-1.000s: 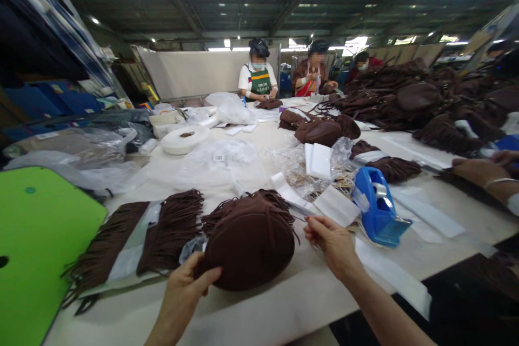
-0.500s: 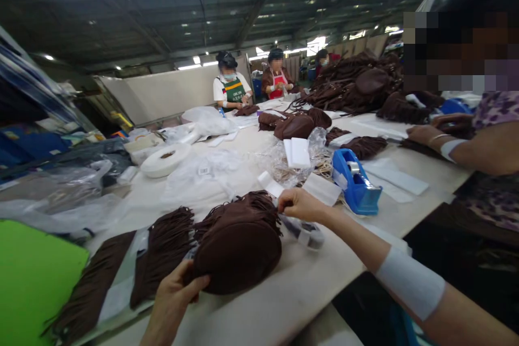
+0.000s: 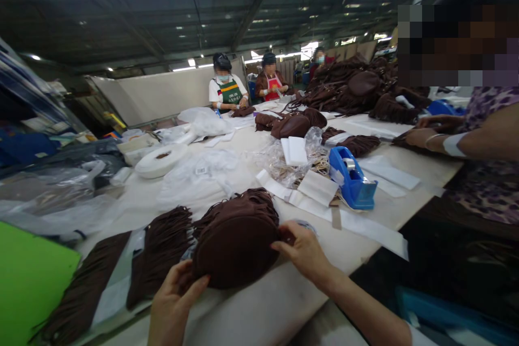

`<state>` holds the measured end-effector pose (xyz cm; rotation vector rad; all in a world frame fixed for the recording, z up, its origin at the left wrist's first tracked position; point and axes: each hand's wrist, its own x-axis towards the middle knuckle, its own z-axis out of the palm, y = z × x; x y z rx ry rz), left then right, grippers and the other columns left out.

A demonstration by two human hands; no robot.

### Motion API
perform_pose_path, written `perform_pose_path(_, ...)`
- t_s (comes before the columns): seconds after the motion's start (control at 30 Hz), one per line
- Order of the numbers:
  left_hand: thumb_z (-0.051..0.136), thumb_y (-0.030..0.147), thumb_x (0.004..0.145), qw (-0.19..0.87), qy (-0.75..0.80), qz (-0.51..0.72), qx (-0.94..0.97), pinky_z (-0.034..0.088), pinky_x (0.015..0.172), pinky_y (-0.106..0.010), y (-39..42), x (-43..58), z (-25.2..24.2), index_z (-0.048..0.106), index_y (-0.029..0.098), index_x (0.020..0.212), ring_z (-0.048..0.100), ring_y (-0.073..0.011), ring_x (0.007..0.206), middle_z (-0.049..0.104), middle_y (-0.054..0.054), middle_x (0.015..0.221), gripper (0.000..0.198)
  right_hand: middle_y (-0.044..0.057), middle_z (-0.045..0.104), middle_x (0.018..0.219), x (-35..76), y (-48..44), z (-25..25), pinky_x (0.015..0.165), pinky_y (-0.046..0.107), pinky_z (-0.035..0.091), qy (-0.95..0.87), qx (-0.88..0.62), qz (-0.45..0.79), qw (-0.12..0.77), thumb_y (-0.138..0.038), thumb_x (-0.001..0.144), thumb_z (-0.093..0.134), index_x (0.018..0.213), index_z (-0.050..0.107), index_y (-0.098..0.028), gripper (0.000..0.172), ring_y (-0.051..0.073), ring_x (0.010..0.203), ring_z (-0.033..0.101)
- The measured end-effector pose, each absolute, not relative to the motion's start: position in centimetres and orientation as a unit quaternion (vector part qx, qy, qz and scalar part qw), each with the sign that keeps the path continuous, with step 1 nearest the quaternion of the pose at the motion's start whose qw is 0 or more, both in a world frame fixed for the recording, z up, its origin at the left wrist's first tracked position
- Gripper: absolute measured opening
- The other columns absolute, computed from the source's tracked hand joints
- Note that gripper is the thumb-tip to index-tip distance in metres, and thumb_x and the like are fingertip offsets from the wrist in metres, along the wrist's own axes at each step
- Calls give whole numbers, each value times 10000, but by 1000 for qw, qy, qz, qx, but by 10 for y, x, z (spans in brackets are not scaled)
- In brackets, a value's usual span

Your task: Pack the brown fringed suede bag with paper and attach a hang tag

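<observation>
A dark brown fringed bag (image 3: 237, 248) with a round flat base lies on the table, its base turned toward me. My left hand (image 3: 176, 292) grips the lower left edge of that base, thumb in front and fingers behind. On the opposite side my right hand (image 3: 302, 248) pinches the right edge, its fingertips partly hidden behind the bag. Left of the bag lie flat brown fringed pieces (image 3: 160, 254) with a white strip (image 3: 115, 281) between them. Behind my right hand part of a clear round item (image 3: 307, 225) shows.
A blue tape dispenser (image 3: 352, 178) stands right of centre beside white paper strips (image 3: 365, 230). A white roll (image 3: 160, 161) and clear plastic bags (image 3: 206, 175) lie at left. A green panel (image 3: 32, 286) fills the lower left. A co-worker's arm (image 3: 466, 143) reaches in at right; brown bags (image 3: 348, 84) are heaped behind.
My right hand has come down from beside the fringe to the right edge of the bag's base and grips it there. My left hand keeps its hold.
</observation>
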<state>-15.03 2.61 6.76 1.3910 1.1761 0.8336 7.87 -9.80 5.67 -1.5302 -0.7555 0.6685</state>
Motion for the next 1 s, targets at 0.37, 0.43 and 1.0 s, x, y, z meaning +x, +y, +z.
perform_pose_path(0.37, 838, 281, 459, 606, 435, 414, 523, 457, 509, -206, 34, -153, 57, 610, 158, 956, 538, -114, 559, 665, 1, 685, 561, 7, 693, 786, 82, -92, 64, 737, 293, 473, -264, -561, 408, 670, -320, 533, 769, 807, 668, -186, 321, 171, 753, 615)
perform_pose_path(0.43, 836, 267, 454, 603, 435, 418, 522, 457, 506, -211, 30, -150, 60, 629, 153, 947, 531, -113, 544, 664, -2, 666, 547, 22, 698, 825, 76, -89, 65, 768, 314, 472, -276, -571, 399, 662, -356, 550, 767, 831, 678, -182, 342, 196, 800, 616)
perform_pose_path(1.0, 706, 402, 562, 572, 473, 290, 604, 373, 464, -213, 25, -136, 88, 671, 144, 927, 465, -118, 542, 598, 9, 611, 448, 4, 662, 748, 84, -81, 67, 688, 291, 435, -294, -626, 431, 580, -376, 597, 708, 833, 621, -206, 303, 186, 747, 597)
